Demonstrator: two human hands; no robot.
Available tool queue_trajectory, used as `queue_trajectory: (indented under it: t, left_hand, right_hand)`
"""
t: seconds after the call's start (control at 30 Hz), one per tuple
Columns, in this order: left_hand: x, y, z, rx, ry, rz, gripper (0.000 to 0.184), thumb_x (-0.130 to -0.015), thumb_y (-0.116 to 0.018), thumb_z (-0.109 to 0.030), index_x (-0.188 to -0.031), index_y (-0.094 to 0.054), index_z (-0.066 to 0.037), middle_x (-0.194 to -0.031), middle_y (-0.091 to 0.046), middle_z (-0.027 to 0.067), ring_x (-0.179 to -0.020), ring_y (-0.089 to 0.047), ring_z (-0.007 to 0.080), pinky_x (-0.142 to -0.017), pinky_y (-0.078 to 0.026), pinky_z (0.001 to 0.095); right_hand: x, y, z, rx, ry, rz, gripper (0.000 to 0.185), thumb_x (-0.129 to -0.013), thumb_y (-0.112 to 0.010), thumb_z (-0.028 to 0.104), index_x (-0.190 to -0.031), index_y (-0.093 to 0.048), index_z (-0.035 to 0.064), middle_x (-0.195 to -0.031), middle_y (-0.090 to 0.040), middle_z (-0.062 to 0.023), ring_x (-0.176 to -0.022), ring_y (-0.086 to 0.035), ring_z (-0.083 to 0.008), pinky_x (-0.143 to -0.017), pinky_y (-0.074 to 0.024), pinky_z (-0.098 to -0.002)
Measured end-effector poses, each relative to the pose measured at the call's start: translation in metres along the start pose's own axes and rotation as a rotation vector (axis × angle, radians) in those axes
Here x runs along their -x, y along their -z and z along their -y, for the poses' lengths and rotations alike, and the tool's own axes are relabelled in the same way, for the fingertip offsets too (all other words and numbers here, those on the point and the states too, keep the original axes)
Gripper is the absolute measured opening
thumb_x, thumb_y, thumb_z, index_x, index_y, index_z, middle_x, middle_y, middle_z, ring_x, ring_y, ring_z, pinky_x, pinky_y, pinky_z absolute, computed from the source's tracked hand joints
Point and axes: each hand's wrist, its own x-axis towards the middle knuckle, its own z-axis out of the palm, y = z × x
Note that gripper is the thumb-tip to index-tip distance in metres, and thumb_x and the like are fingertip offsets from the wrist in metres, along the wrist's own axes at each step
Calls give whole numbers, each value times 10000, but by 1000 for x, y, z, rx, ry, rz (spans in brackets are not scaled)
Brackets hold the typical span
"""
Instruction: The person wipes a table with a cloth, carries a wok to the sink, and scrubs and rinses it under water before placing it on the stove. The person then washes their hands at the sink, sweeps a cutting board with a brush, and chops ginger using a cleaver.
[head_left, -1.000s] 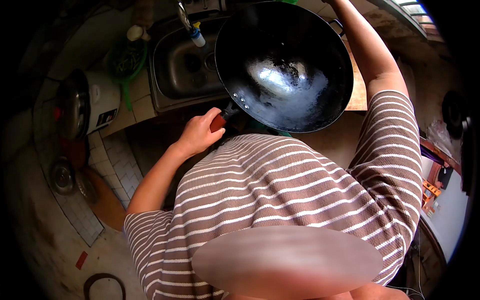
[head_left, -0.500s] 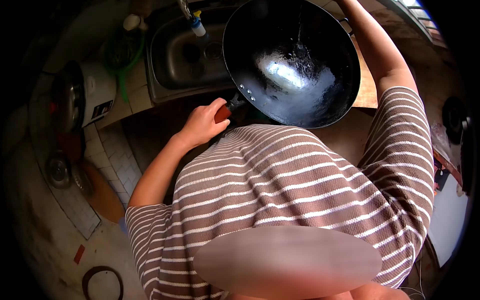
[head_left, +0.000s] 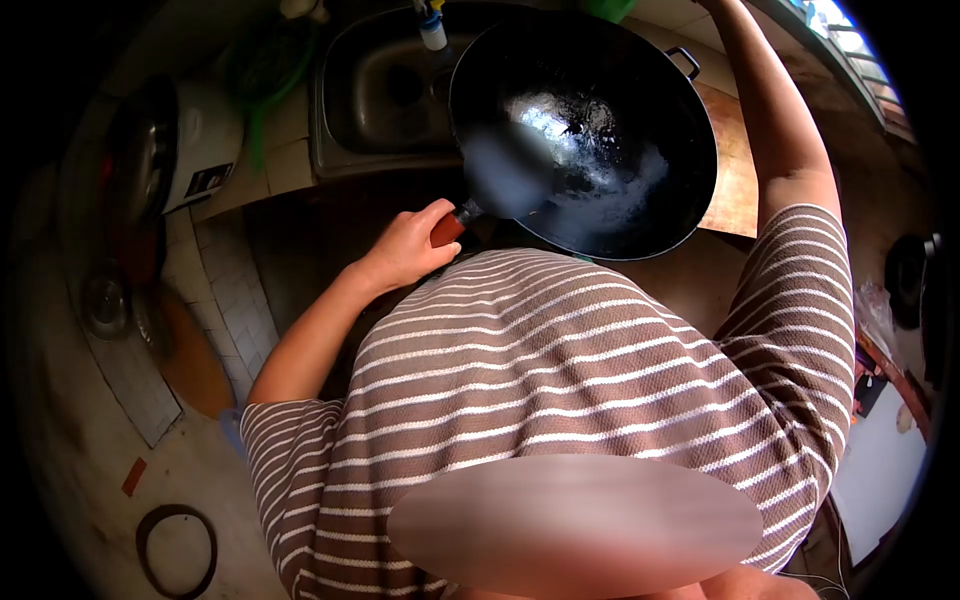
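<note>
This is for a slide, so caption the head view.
Left hand gripping the red handle of a black wok beside a metal sink.

My left hand (head_left: 410,247) grips the red handle (head_left: 447,230) of the shiny black wok (head_left: 630,120) beside the sink (head_left: 365,115). My right hand (head_left: 706,4) is mostly cut off at the top edge.

A black wok (head_left: 640,140) with a red-brown handle (head_left: 446,230) shows bluish-white glare across its interior. Beside the wok, to its left, is a silvery-gray sink (head_left: 345,110); above that sink, a tap fitting (head_left: 433,33) in blue, white and yellow. Below the wok, a brown shirt (head_left: 560,370) carries thin white stripes. Right of the wok lies a light orange-tan board (head_left: 728,165). Far left of it, a green basket (head_left: 268,70) stands near a white-and-black cooker (head_left: 205,140).
</note>
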Motion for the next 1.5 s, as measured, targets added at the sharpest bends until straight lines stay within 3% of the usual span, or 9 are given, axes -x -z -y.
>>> queue_trajectory:
  t: [0.27,0.3,0.5,0.6,0.7,0.9,1.03,1.3,1.5]
  left_hand:
    - [32,-7,18,117,88,16,422,-741,-677,-210,-1064,-508,2,-797,-598,222,-724,-610,355,-635,-457,408]
    - [36,-6,21,117,123,39,427,-750,-693,-199,-1072,-513,15,-768,-580,163,-693,-595,231,-631,-457,343]
    - [41,5,-2,271,337,68,396,-763,-682,-134,-1082,-506,23,-698,-578,90,-535,-555,138,-503,-439,296]
    - [49,9,5,296,308,21,387,-770,-671,-96,-1095,-499,26,-673,-566,63,-482,-524,105,-450,-418,271]
    - [61,15,8,299,333,-13,393,-769,-669,-85,-1098,-493,35,-659,-557,59,-488,-526,105,-454,-420,271]
    - [70,31,14,285,330,-23,317,-765,-663,-107,-999,-497,27,-617,-561,79,-457,-549,130,-439,-438,282]
    - [67,47,13,231,345,-37,301,-763,-666,-128,-961,-497,24,-612,-556,82,-456,-556,139,-441,-441,289]
    - [31,80,31,163,325,-11,405,-774,-665,-111,-1096,-486,56,-652,-542,66,-466,-531,125,-447,-418,284]
    - [1,96,45,132,319,-2,440,-773,-667,-122,-1130,-485,60,-706,-562,86,-475,-535,130,-453,-421,289]
  right_hand:
    - [12,5,-3,-235,-71,-87,372,-896,-560,334,-1188,-612,109,-882,-636,-57,-565,-527,-129,-473,-443,-270]
    - [16,2,-2,-251,-64,-195,369,-897,-559,334,-1185,-615,111,-854,-633,-55,-539,-518,-126,-461,-436,-264]
    - [-1,2,-52,-301,-142,-331,221,-847,-639,209,-1000,-637,49,-875,-643,-58,-664,-585,-140,-553,-475,-277]
    - [2,2,-64,-251,111,-529,210,-853,-619,167,-1010,-626,28,-895,-651,-72,-812,-601,-166,-720,-485,-277]
    - [23,-4,-49,-253,127,-657,166,-861,-602,140,-980,-634,29,-884,-655,-72,-789,-603,-146,-683,-485,-262]
    - [91,-41,-45,-469,-135,-247,328,-886,-618,333,-1061,-647,57,-891,-626,17,-601,-528,-53,-524,-406,-183]
    - [122,-86,-59,-565,-243,40,386,-871,-630,367,-1066,-636,34,-949,-631,-50,-904,-564,-115,-791,-435,-251]
    - [168,-135,-28,-567,-290,359,462,-756,-526,38,-1217,-506,61,-1069,-553,-64,-970,-532,-162,-836,-427,-240]
    - [173,-175,-38,-582,-334,403,507,-793,-651,-6,-1259,-472,82,-1053,-584,-63,-932,-570,-155,-777,-486,-276]
